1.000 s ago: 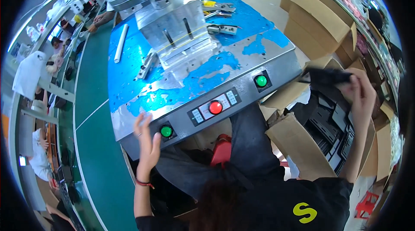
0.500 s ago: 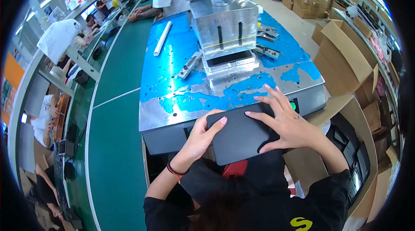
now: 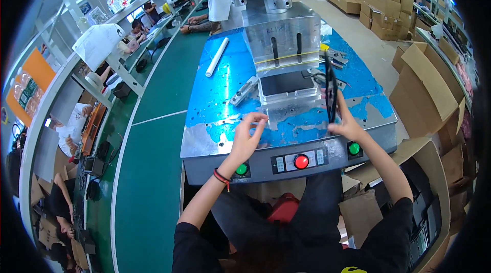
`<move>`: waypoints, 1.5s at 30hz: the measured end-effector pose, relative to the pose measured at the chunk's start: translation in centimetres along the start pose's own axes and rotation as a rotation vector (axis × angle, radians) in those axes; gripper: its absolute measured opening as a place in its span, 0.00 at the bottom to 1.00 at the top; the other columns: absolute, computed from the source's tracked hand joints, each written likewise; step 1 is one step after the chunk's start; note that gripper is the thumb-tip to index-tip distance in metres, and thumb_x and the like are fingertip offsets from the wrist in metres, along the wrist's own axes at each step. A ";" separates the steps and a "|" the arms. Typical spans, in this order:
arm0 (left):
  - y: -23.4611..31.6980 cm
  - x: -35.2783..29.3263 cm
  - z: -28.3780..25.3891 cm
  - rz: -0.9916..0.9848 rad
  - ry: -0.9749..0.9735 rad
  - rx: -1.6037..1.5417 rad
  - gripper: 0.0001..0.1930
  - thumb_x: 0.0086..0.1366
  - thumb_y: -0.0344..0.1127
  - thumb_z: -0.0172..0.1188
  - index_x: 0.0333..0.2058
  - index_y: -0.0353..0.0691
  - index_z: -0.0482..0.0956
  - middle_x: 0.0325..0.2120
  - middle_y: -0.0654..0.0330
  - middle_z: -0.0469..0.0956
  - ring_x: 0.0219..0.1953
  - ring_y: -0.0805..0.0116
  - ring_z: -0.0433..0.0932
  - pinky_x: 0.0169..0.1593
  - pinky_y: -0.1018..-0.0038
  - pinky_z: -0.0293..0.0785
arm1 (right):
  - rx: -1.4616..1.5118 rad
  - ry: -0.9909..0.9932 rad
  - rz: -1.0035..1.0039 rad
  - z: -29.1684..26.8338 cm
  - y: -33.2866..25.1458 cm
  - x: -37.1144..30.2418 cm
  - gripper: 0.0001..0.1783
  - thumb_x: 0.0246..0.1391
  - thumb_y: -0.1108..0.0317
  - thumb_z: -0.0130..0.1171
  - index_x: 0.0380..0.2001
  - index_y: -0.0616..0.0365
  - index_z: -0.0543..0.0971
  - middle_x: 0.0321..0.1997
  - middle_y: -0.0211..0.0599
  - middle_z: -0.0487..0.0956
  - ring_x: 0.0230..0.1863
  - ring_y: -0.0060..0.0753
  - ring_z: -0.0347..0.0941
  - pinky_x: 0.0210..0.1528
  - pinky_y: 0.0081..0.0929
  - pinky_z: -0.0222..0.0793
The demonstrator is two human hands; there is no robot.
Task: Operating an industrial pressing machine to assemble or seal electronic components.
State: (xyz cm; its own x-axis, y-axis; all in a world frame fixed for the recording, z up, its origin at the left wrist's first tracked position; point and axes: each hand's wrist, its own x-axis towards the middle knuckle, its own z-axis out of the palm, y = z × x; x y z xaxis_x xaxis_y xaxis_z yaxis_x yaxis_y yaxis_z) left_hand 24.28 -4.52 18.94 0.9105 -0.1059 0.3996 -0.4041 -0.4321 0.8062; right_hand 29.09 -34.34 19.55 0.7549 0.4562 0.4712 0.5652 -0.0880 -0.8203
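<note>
My right hand (image 3: 347,126) grips a thin black rectangular panel (image 3: 331,91) near its lower end. The panel stands on edge, almost edge-on to the view, above the right side of the press bed. My left hand (image 3: 247,137) hangs over the bed's front edge, fingers loosely curled and thumb apart, with nothing in it. Between the hands, a metal fixture (image 3: 292,99) carries a flat black piece (image 3: 287,83). Over it hangs the press's metal block (image 3: 281,35), with a gap between them.
The front panel has a red button (image 3: 301,161) between two green buttons (image 3: 354,148). Metal clamps (image 3: 244,90) and a white tube (image 3: 218,57) lie on the blue-filmed bed. An open carton (image 3: 424,171) with black pieces stands right. A green bench (image 3: 158,135) runs left, with a co-worker (image 3: 207,4) beyond.
The black panel, held flat by both hands before, is now upright in my right hand, farther forward and right. My left hand has let go. The front buttons have come into view.
</note>
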 end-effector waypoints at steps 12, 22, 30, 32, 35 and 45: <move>-3.1 14.6 4.5 0.258 -0.321 0.566 0.30 0.53 0.49 0.61 0.53 0.43 0.68 0.56 0.46 0.61 0.60 0.49 0.58 0.60 0.63 0.56 | 0.131 0.215 0.063 -1.8 4.7 0.0 0.58 0.36 0.49 0.66 0.65 0.45 0.41 0.62 0.48 0.53 0.61 0.47 0.53 0.55 0.44 0.60; -2.9 12.0 5.1 0.546 0.052 1.118 0.18 0.50 0.27 0.51 0.43 0.35 0.72 0.40 0.54 0.75 0.39 0.62 0.77 0.39 0.73 0.75 | 0.210 0.227 0.036 -2.0 4.9 0.5 0.56 0.40 0.49 0.65 0.64 0.48 0.40 0.61 0.46 0.54 0.62 0.43 0.53 0.56 0.41 0.60; 4.5 -1.9 -4.4 0.378 0.353 1.197 0.15 0.44 0.24 0.56 0.35 0.40 0.78 0.33 0.59 0.74 0.38 0.63 0.74 0.38 0.68 0.71 | 0.311 0.237 0.053 -3.0 6.3 -0.9 0.56 0.41 0.51 0.64 0.64 0.51 0.40 0.62 0.42 0.55 0.60 0.38 0.54 0.57 0.36 0.59; 3.6 -7.6 -10.1 0.249 0.441 1.307 0.14 0.44 0.23 0.56 0.33 0.42 0.78 0.30 0.63 0.76 0.37 0.63 0.74 0.39 0.68 0.69 | 0.289 0.173 0.091 -2.4 5.9 -0.7 0.56 0.41 0.51 0.65 0.64 0.50 0.40 0.62 0.41 0.54 0.61 0.38 0.54 0.57 0.36 0.58; 3.3 -17.8 -15.9 -0.074 0.428 1.490 0.14 0.47 0.21 0.53 0.35 0.39 0.77 0.35 0.59 0.75 0.42 0.60 0.74 0.43 0.67 0.73 | 0.172 0.126 0.102 -2.8 6.9 -1.0 0.57 0.39 0.50 0.65 0.65 0.50 0.40 0.63 0.41 0.53 0.62 0.39 0.52 0.59 0.35 0.55; 12.9 -48.3 -18.6 -1.109 0.478 1.393 0.34 0.52 0.15 0.42 0.59 0.48 0.60 0.44 0.50 0.67 0.48 0.53 0.68 0.49 0.66 0.67 | 0.124 0.119 0.075 -2.9 7.9 -0.7 0.54 0.46 0.43 0.58 0.65 0.56 0.39 0.65 0.44 0.52 0.64 0.41 0.53 0.60 0.37 0.55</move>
State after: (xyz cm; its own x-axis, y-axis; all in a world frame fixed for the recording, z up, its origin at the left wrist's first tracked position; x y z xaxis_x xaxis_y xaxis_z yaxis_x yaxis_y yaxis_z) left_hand -26.55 11.67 18.15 0.4760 0.8348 0.2766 0.8745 -0.4826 -0.0484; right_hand 33.99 -37.94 13.63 0.8317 0.3434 0.4362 0.4660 -0.0049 -0.8848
